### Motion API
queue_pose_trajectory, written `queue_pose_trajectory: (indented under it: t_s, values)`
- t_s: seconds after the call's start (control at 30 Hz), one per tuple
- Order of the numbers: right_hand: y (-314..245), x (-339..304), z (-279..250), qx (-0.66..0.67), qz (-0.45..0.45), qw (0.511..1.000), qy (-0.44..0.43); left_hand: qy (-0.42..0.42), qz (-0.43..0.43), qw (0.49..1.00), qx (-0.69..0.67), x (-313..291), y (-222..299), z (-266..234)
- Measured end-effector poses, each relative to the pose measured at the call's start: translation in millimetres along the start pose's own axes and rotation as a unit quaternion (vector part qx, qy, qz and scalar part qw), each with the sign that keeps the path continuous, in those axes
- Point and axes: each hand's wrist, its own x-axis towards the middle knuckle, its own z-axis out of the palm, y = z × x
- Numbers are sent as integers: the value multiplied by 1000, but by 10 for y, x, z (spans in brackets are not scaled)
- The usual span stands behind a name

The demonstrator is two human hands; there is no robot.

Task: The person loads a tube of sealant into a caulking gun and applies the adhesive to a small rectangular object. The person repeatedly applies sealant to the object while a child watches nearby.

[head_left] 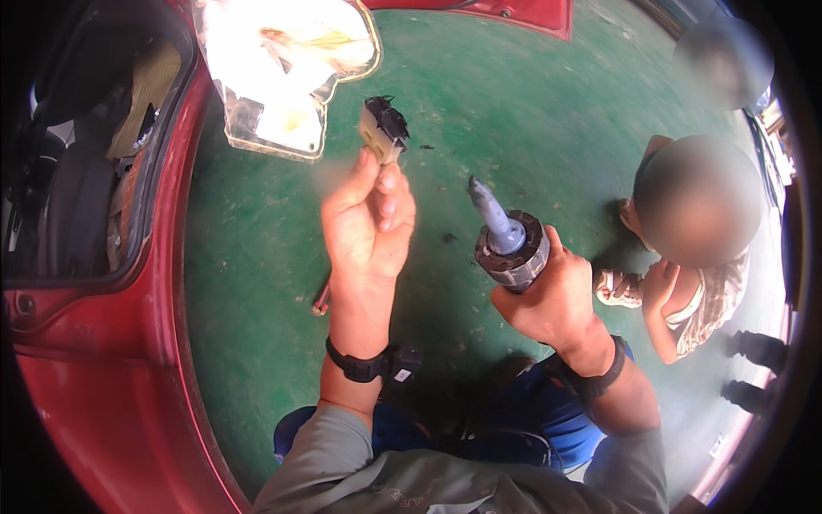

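My left hand (374,214) is raised, its thumb and fingertips pinching a small beige block (373,140). Black paste-like material (389,116) covers the top of that block. To the right, my right hand (555,295) is closed round a sealant gun (521,257). The gun has a dark round front collar and a blue-grey nozzle (492,210) pointing up and away to the left. The nozzle's tip is smeared black and stays apart from the block. My palm hides most of the gun's body.
A red car body (163,317) with an open window runs along the left. At the top left hangs a glaring, clear-edged plastic piece (274,141). Black scraps (449,238) lie on the green floor (257,368). At the right, a person (711,300) crouches close by.
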Motion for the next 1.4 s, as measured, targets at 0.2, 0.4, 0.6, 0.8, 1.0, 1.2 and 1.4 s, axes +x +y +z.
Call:
queue_pose_trajectory:
  t_s: [0.2,0.4,0.6,0.8,1.0,1.2,1.4]
  values:
    - [-79,25,18,53,33,998,1,-19,-137,979,-151,-25,-157,51]
    - [-59,55,-46,63,39,997,-15,21,-165,969,-184,-74,-164,184]
    - [13,108,-48,120,44,992,-17,33,-170,968,-182,-143,-176,328]
    - [-38,166,-172,197,78,976,-52,11,-195,964,-180,-123,-201,338]
    - [-95,201,-209,247,83,961,-88,-26,-205,962,-179,-142,-223,302]
    - [-128,240,-290,288,116,936,-164,-58,-174,979,-92,-119,-209,226]
    - [-170,312,-456,327,131,901,-253,-59,-140,988,20,-60,-181,221]
